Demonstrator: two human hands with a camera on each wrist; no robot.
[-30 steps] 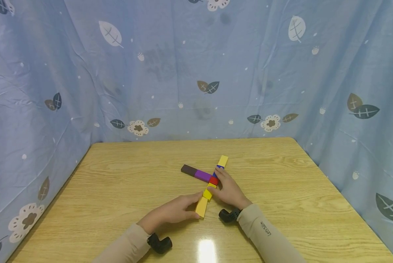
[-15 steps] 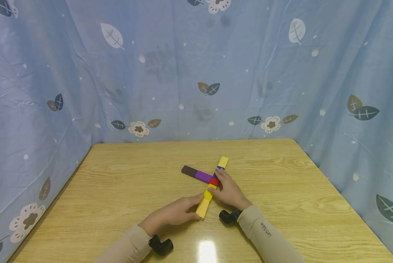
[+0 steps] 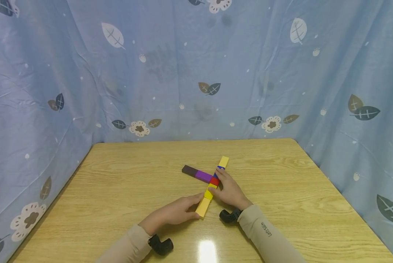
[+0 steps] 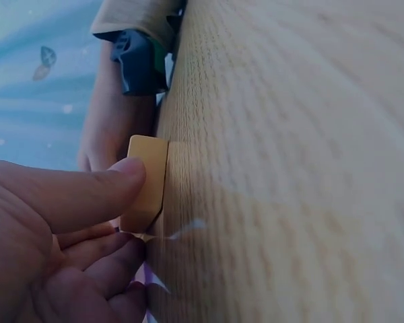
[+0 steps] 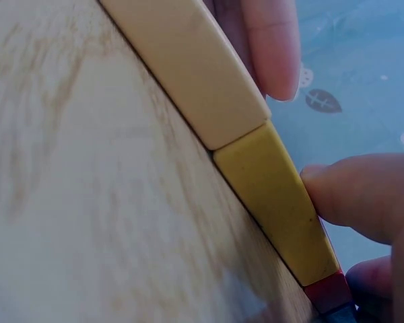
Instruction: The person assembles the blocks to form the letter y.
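Observation:
Several coloured blocks lie end to end on the wooden table. My left hand (image 3: 176, 211) pinches the light orange block (image 3: 203, 208) at the row's near end, thumb on its near end and fingers toward its far end. Beyond it come a yellow block (image 3: 208, 194), a red block (image 3: 214, 181), a blue block (image 3: 215, 175) and a pale yellow block (image 3: 223, 161). My right hand (image 3: 230, 191) rests over the row, thumb on the yellow block and fingertips on the blue one, partly hiding both. The right wrist view shows the thumb (image 5: 363, 192) at the yellow block's upper edge.
A purple block (image 3: 204, 176) and a dark brown block (image 3: 189, 170) branch left from the red one. Blue patterned curtains (image 3: 170, 73) enclose the wooden table (image 3: 133, 164) at the back and both sides. Each wrist carries a black camera mount (image 3: 161, 245).
Both hands keep their places on the blocks. The whole head view has shifted very slightly; the row of blocks looks the same.

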